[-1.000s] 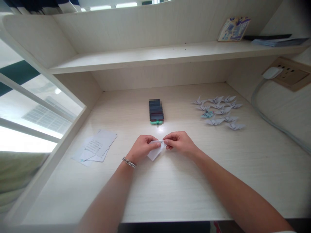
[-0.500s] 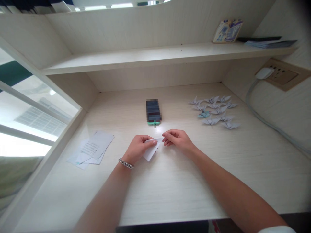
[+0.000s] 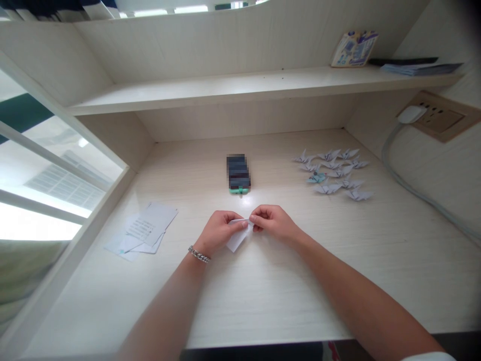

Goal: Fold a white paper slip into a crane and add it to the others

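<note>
Between my hands is a folded piece of white paper (image 3: 236, 241), its lower flap hanging toward the desk. My left hand (image 3: 221, 229), with a chain bracelet on the wrist, grips the paper with the thumb on top. The fingertips of my right hand (image 3: 271, 220) pinch the paper's right end, close to my left thumb. How the layers lie under my fingers is hidden. Beyond my hands a phone (image 3: 238, 171) with a green edge lies on the desk, its screen blurred out. Several folded paper cranes (image 3: 340, 171) stand grouped at the right, one of them light blue (image 3: 316, 177).
Loose sheets of paper (image 3: 152, 225) lie at the left of the desk (image 3: 285, 296). A shelf (image 3: 210, 90) spans the back, carrying a small printed box (image 3: 354, 49) and flat papers (image 3: 421, 68). On the right wall a plug sits in a socket (image 3: 439, 115), its cable (image 3: 417, 193) trailing down.
My right hand has come slightly down and in, its fingertips now against my left thumb at the paper's end. My left hand has shifted a little to the right.
</note>
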A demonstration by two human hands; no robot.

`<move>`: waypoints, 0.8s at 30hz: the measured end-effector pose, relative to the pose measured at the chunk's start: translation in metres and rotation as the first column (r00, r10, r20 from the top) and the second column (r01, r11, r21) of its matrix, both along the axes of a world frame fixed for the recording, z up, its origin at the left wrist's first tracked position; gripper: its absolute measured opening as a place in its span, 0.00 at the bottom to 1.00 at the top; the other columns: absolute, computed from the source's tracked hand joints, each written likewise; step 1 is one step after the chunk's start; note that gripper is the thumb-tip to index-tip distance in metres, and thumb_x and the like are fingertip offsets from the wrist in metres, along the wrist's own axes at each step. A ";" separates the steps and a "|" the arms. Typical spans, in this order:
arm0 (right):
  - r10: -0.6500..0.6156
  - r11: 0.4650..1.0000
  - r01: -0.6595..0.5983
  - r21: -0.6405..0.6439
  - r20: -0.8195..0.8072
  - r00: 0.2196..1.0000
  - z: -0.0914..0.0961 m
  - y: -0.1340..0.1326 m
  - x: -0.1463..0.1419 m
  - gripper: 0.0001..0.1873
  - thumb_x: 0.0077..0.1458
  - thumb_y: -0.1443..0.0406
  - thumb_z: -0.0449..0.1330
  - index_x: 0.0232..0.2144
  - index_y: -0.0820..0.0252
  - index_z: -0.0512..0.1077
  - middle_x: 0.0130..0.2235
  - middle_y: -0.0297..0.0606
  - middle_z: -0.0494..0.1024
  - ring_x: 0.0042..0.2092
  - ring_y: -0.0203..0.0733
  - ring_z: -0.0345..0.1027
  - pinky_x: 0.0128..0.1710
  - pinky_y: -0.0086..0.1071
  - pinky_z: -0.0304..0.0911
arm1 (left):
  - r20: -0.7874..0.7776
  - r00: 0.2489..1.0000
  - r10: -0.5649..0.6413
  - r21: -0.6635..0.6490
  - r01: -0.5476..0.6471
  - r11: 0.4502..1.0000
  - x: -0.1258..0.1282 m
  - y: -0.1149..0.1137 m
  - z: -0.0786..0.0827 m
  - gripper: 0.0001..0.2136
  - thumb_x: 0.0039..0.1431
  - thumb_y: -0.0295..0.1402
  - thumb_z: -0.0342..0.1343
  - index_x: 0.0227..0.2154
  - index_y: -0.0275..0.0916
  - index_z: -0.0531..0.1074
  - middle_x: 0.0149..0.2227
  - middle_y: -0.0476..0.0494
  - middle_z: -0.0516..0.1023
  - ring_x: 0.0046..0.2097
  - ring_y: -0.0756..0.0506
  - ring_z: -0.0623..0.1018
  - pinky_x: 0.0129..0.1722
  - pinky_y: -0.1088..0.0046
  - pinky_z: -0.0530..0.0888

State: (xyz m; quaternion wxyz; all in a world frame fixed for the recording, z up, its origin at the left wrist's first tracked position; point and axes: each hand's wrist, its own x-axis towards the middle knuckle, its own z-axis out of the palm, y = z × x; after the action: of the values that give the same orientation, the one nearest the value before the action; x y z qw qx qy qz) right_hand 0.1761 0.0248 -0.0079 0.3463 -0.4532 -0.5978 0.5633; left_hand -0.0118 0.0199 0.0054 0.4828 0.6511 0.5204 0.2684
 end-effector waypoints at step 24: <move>-0.002 0.999 -0.002 0.037 0.089 0.996 -0.003 0.001 -0.001 0.09 0.50 0.62 0.56 0.27 0.62 0.70 0.23 0.34 0.72 0.26 0.36 0.67 0.26 0.28 0.60 | 0.035 0.998 0.049 0.058 -0.051 0.997 -0.003 0.005 -0.005 0.14 0.52 0.41 0.53 0.27 0.34 0.74 0.27 0.44 0.76 0.28 0.49 0.71 0.25 0.76 0.65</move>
State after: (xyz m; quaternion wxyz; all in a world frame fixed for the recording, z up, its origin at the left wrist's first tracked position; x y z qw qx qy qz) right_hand 0.1748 0.0257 -0.0112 0.3277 -0.4713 -0.6231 0.5312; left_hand -0.0152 0.0247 0.0008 0.4652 0.6474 0.5200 0.3067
